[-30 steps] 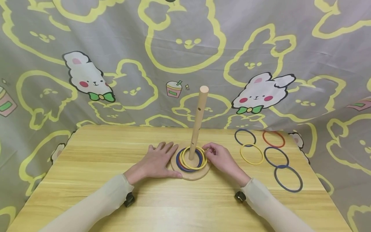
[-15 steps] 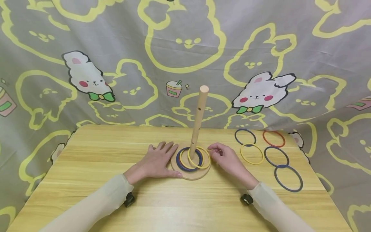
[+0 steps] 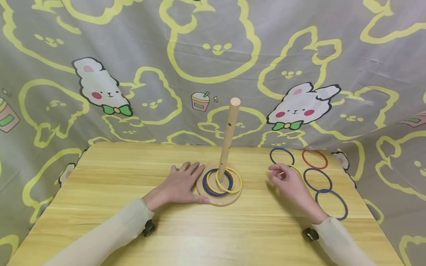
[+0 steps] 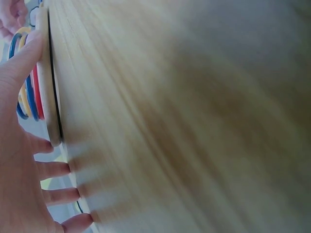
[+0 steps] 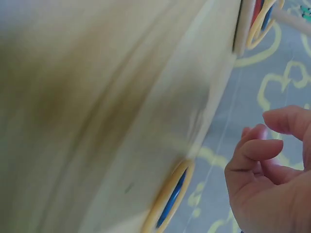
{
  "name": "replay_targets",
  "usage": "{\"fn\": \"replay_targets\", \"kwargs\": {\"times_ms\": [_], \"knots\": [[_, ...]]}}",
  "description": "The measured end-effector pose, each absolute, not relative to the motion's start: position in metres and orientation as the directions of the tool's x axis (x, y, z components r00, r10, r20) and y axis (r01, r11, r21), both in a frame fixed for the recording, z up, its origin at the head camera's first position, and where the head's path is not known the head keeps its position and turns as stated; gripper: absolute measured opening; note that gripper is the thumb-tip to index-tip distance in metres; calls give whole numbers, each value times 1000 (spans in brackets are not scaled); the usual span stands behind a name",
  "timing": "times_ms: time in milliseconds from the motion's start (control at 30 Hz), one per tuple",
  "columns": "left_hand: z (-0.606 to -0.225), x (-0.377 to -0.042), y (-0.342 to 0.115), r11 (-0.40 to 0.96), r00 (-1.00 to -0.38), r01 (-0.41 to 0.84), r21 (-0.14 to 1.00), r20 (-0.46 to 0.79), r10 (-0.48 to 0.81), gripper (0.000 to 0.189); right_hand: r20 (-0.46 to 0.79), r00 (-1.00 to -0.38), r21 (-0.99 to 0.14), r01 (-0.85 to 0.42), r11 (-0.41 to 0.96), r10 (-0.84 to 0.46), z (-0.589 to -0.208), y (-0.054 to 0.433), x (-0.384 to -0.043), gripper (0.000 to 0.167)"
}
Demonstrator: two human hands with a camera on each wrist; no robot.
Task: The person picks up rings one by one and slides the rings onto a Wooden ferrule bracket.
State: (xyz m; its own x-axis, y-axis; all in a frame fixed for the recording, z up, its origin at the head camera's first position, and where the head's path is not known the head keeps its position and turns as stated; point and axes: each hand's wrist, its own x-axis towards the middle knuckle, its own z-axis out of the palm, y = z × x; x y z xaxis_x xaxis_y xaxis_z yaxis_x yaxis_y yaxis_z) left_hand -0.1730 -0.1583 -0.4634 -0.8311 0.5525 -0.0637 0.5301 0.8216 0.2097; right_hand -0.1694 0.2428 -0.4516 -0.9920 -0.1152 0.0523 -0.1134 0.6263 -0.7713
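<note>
In the head view, my left hand (image 3: 176, 186) rests with spread fingers at the left of a round wooden base (image 3: 221, 203), thumb on its rim. An upright wooden pole (image 3: 228, 136) rises from it. Around the pole's foot lie blue rings (image 3: 204, 184) and yellow rings (image 3: 242, 181), the top yellow one shifted right; some red shows beneath. My right hand (image 3: 291, 188) hovers over the table's right side, fingers loosely bent and holding nothing. It partly hides a loose yellow ring (image 3: 296, 169), which the right wrist view shows as a yellow ring (image 5: 156, 208) near the fingers.
Behind the right hand lie a blue ring (image 3: 281, 148) and a red ring (image 3: 327, 162). To its right, a blue ring (image 3: 331, 182) overlaps another blue ring (image 3: 347, 211). A patterned grey curtain (image 3: 133, 40) hangs behind the wooden table (image 3: 206, 240).
The top yellow ring has slid right on the stack and the right hand has left it. That hand has moved right toward the loose rings. The left hand has stayed put.
</note>
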Motion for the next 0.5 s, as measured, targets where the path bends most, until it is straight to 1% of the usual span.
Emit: {"fn": "replay_targets", "kwargs": {"times_ms": [233, 500], "knots": [[-463, -173, -159, 822, -830, 534, 199, -64, 555, 125, 15, -993, -687, -95, 720, -116, -456, 271, -168, 39], [-464, -174, -159, 819, -827, 540, 191, -62, 559, 125, 19, -980, -521, -179, 835, -198, -458, 282, -170, 31]]}}
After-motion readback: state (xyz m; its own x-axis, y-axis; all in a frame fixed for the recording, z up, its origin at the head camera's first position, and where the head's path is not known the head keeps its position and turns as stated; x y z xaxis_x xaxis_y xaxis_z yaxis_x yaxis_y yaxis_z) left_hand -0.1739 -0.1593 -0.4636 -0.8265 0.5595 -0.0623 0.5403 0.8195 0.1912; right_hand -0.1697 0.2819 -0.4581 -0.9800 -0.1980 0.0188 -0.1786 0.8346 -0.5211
